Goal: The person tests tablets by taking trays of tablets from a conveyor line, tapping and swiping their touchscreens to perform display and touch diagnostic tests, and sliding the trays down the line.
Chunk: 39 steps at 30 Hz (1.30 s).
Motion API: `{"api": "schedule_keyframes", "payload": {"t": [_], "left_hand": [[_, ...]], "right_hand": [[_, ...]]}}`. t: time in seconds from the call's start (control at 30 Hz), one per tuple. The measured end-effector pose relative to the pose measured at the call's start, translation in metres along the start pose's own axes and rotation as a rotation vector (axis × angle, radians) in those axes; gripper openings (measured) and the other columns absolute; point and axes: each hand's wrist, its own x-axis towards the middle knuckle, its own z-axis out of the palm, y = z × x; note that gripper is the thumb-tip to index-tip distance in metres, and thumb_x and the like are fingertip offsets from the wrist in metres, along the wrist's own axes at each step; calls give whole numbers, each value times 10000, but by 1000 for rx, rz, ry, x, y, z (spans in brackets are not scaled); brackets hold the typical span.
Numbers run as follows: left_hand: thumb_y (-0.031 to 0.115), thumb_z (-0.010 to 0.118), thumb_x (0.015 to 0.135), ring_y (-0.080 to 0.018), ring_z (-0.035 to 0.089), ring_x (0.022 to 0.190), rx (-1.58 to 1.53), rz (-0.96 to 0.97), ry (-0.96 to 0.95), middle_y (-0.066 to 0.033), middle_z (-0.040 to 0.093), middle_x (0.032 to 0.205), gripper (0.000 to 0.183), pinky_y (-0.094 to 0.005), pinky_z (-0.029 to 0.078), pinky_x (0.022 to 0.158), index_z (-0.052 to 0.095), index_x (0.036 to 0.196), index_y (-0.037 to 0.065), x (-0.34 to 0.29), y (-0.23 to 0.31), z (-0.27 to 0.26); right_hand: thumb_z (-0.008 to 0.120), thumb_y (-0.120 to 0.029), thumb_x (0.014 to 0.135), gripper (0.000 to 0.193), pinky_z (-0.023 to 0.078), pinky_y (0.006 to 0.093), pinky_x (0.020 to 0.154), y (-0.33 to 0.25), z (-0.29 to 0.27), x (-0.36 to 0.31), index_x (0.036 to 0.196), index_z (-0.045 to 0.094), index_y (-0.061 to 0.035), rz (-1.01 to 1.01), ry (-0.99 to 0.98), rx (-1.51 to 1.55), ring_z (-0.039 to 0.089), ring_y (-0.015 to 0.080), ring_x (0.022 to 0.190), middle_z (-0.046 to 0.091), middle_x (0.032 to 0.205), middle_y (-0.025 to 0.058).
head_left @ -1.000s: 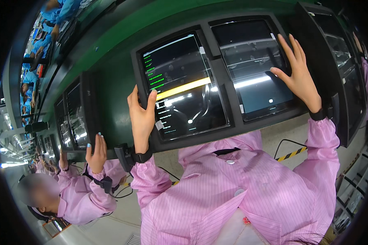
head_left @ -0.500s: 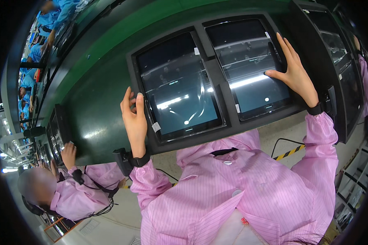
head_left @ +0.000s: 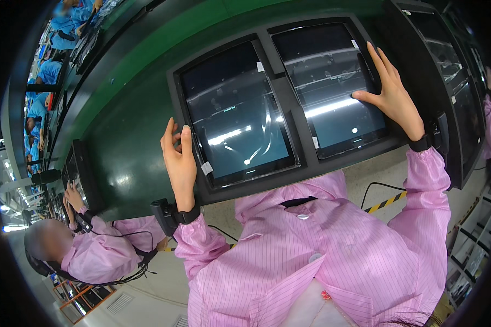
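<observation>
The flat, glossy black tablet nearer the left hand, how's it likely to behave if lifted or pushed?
The glossy black tablet would probably be stiff, given its flat, straight-edged slab shape. Its strong reflections suggest it may be slippery and fragile. Lying flat in the dark rectangular tray, it seems unlikely to roll or tip.

A person in a pink striped coat (head_left: 322,245) flanks a black tray (head_left: 307,155) with open hands on a green bench (head_left: 131,141). The left hand (head_left: 179,158) is at the tray's edge beside one tablet (head_left: 234,109); the right hand's (head_left: 395,103) thumb is over a second tablet (head_left: 327,82), contact unclear. At left, a co-worker (head_left: 103,250) in pink.
</observation>
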Motion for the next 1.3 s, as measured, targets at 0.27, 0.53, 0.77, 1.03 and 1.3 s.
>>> {"api": "schedule_keyframes", "payload": {"t": [0.27, 0.53, 0.77, 1.03, 1.3], "left_hand": [[387, 674, 968, -221, 555, 1055, 21, -36, -48, -160, 534, 1262, 632, -335, 470, 910, 496, 1447, 15, -1, 5, 2], [406, 802, 841, -374, 411, 1307, 197, 60, -101, -227, 451, 1351, 836, -457, 377, 1074, 408, 1465, 13, -7, 19, 5], [410, 812, 832, -385, 384, 1321, 210, 50, -113, -240, 411, 1381, 885, -461, 358, 1091, 370, 1475, -7, -5, 18, 4], [420, 815, 827, -394, 388, 1320, 224, 50, -110, -243, 406, 1372, 918, -471, 356, 1093, 351, 1476, -33, -5, 13, 5], [421, 809, 831, -389, 380, 1315, 218, 58, -112, -240, 411, 1366, 898, -472, 351, 1093, 358, 1476, -10, -4, 12, 4]], "right_hand": [[785, -676, 694, 1153, 379, 590, 1109, 0, 3, -3, 1605, 200, -279, 1, 33, -74, 286, 511, 1446, 276, 1578, 299], [733, -589, 819, 967, 313, 560, 1155, -16, -1, -6, 1594, 257, -259, -28, 81, -82, 248, 481, 1470, 283, 1590, 264], [689, -375, 909, 650, 283, 515, 1183, -45, -19, -33, 1500, 473, -211, -302, -20, -17, 223, 410, 1494, 334, 1595, 140], [670, -418, 895, 513, 275, 575, 1192, -63, -15, -63, 1359, 618, -206, -498, -163, 1, 248, 411, 1489, 378, 1571, 123], [613, -508, 894, 537, 319, 593, 1155, -71, -4, -69, 1325, 661, -191, -610, -179, 42, 280, 441, 1472, 418, 1548, 132]]}}
